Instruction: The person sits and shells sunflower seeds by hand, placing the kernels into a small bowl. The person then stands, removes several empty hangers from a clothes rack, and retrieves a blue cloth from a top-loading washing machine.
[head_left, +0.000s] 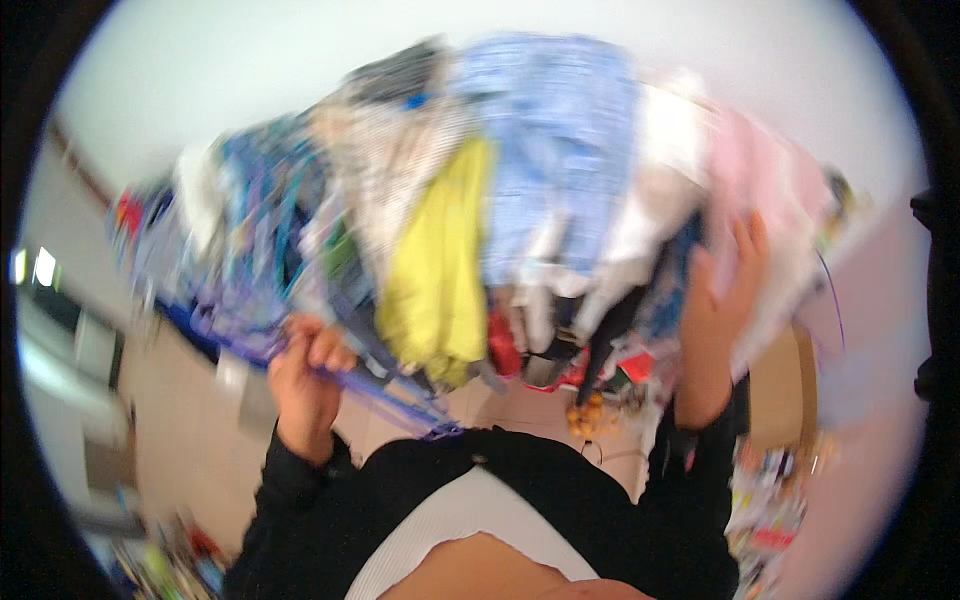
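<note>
A broad mass of clothes spreads in front of me, much of it blurred. My left hand (311, 375) is curled around thin purple strands (390, 397), which look like clothes hangers and trail towards my waist. My right hand (720, 322) lies with fingers extended against a pink garment (772, 165) at the right side. Between the hands are a yellow garment (442, 277), a light blue garment (555, 135), a white garment (667, 135) and a beige striped garment (397, 165). More blue and purple strands (262, 217) crowd the left end of the mass.
A pale wall (262, 60) stands behind the clothes. A cardboard box (780, 390) is at the right, with mixed small items (772, 495) below it. Orange objects (592, 416) lie low in the middle. Assorted items (165, 562) fill the lower left, beside the tiled floor (180, 442).
</note>
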